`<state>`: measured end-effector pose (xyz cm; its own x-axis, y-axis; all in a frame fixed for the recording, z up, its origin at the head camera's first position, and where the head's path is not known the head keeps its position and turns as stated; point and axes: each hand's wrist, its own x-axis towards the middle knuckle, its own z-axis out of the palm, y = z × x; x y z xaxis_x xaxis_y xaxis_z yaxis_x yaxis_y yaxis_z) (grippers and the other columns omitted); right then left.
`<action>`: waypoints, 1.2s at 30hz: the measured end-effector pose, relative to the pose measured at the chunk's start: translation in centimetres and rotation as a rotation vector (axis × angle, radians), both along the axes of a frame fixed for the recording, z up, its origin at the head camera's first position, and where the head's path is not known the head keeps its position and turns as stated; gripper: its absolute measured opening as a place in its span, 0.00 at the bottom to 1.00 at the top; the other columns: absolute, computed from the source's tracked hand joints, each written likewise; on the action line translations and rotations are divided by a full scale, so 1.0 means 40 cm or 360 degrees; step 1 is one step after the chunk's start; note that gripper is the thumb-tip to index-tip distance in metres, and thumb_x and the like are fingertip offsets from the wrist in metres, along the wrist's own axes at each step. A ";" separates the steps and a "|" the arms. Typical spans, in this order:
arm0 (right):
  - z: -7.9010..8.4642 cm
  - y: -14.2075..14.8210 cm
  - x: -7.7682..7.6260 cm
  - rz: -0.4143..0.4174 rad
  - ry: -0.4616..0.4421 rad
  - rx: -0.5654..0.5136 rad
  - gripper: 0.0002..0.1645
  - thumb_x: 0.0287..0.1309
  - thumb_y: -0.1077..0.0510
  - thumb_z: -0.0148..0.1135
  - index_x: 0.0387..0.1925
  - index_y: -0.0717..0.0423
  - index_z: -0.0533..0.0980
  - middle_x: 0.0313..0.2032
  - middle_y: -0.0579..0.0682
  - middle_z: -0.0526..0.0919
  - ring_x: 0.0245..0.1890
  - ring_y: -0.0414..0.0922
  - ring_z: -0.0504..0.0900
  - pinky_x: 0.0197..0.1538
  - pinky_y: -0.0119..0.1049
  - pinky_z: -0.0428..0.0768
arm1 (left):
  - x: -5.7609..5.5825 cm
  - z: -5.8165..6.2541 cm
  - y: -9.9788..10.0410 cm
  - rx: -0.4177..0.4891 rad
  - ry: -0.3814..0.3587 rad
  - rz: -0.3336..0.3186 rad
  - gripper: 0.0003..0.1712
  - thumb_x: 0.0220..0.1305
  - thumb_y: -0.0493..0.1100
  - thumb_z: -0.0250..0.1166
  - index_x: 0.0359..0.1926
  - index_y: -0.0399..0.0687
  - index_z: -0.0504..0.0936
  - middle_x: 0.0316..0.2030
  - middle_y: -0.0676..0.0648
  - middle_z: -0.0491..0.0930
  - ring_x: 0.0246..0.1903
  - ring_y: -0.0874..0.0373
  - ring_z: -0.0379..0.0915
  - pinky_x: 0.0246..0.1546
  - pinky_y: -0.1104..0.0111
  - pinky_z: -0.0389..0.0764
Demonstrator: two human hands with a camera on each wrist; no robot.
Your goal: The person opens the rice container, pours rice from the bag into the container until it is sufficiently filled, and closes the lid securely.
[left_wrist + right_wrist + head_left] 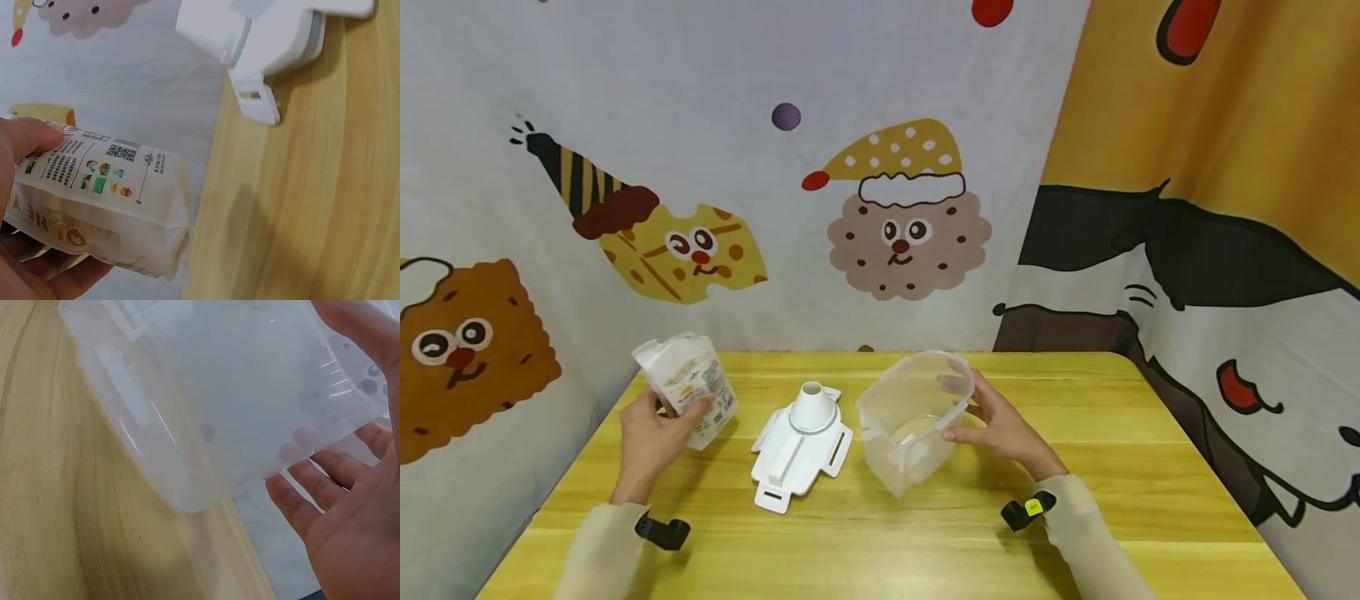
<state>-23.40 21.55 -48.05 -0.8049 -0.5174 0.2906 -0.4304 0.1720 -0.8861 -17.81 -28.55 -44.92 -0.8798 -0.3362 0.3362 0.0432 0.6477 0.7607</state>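
My left hand grips a white printed packet above the left of the table, tilted. In the left wrist view, the packet shows a QR code and small coloured pictures, with the thumb on its printed face and fingers beneath. On the right, my right hand holds a translucent plastic container by its side, thumb and fingers spread about the wall. The container is tilted with its mouth facing up. Between the hands lies a white plastic lid with a cone-shaped spout and slotted side flaps.
The wooden table reaches back to a hanging cloth with cartoon biscuits. An orange, black and white patterned cloth hangs on the right. Each wrist wears a black strap with a small device.
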 end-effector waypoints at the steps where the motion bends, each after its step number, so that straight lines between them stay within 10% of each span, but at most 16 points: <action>1: 0.001 0.001 0.001 -0.0001 -0.0004 0.0005 0.62 0.56 0.63 0.76 0.82 0.41 0.47 0.75 0.61 0.64 0.76 0.65 0.61 0.71 0.72 0.61 | 0.002 0.002 0.004 0.0002 0.0007 -0.0011 0.28 0.61 0.51 0.75 0.55 0.38 0.81 0.46 0.32 0.86 0.29 0.82 0.72 0.27 0.80 0.78; 12: 0.006 0.004 0.012 -0.0098 -0.0022 0.0093 0.64 0.57 0.58 0.77 0.82 0.35 0.45 0.77 0.60 0.59 0.76 0.64 0.61 0.72 0.69 0.63 | 0.021 0.031 0.041 -0.0044 0.0086 -0.0133 0.25 0.61 0.47 0.76 0.52 0.36 0.81 0.44 0.32 0.86 0.30 0.81 0.74 0.28 0.79 0.80; 23: 0.057 0.010 0.056 -0.0275 0.0127 0.0138 0.70 0.53 0.59 0.79 0.82 0.35 0.40 0.81 0.54 0.51 0.77 0.60 0.58 0.73 0.64 0.64 | 0.043 0.061 0.065 -0.0091 0.0111 -0.0250 0.27 0.61 0.45 0.76 0.56 0.37 0.80 0.47 0.32 0.86 0.42 0.36 0.86 0.29 0.72 0.85; 30: 0.094 0.011 0.078 -0.0331 0.0284 0.0166 0.69 0.52 0.61 0.79 0.82 0.37 0.44 0.81 0.46 0.51 0.79 0.56 0.55 0.75 0.57 0.60 | 0.057 0.091 0.081 -0.0164 0.0157 -0.0329 0.27 0.59 0.44 0.77 0.56 0.39 0.80 0.46 0.35 0.87 0.40 0.42 0.86 0.28 0.76 0.81; 36: 0.149 -0.016 0.105 -0.0365 0.0406 0.0187 0.66 0.50 0.60 0.80 0.82 0.42 0.50 0.79 0.44 0.57 0.78 0.51 0.59 0.77 0.32 0.62 | 0.060 0.123 0.091 -0.0241 0.0234 -0.0401 0.25 0.57 0.44 0.79 0.54 0.43 0.83 0.43 0.40 0.88 0.34 0.71 0.81 0.27 0.72 0.82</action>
<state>-19.19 20.91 -42.09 -0.8132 -0.3737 0.4462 -0.5735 0.3841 -0.7236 -15.40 -24.93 -40.01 -0.8671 -0.0509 0.4955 0.3187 0.7079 0.6304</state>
